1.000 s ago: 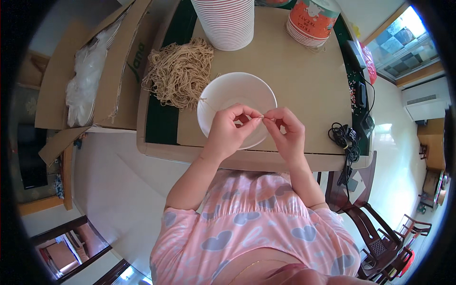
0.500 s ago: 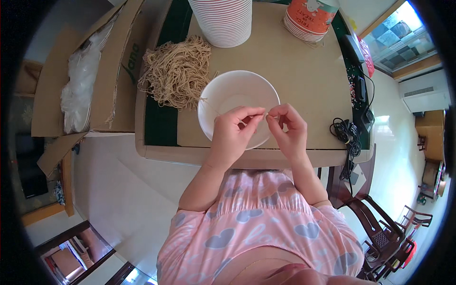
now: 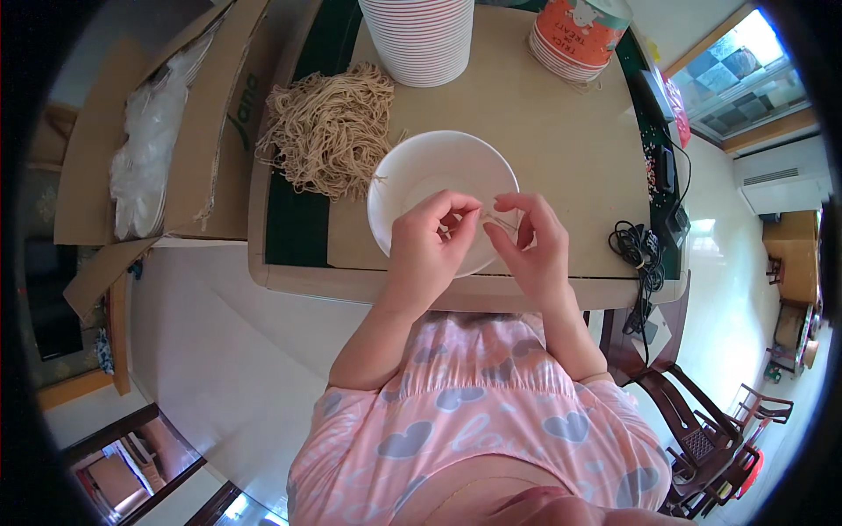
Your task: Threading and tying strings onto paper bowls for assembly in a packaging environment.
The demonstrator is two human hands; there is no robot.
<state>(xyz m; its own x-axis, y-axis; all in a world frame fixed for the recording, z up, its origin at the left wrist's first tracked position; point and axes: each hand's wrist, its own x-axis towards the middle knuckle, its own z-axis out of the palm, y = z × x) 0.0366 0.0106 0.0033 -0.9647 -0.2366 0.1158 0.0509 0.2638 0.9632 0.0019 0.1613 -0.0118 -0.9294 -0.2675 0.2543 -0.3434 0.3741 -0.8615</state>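
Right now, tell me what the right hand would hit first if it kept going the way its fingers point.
The right hand points toward the left hand; it would probably meet those fingertips first, above the white bowl.

Bare tabletop (image 3: 561, 131) lies open right of the bowl (image 3: 421, 167); string heap (image 3: 329, 131) and cup stack (image 3: 421, 39) crowd its left and far sides.

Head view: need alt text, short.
Seen from above, a person's left hand and right hand pinch a thin tan string between them over a white bowl on a table. A pile of tan strings lies left of the bowl, with stacked bowls behind.
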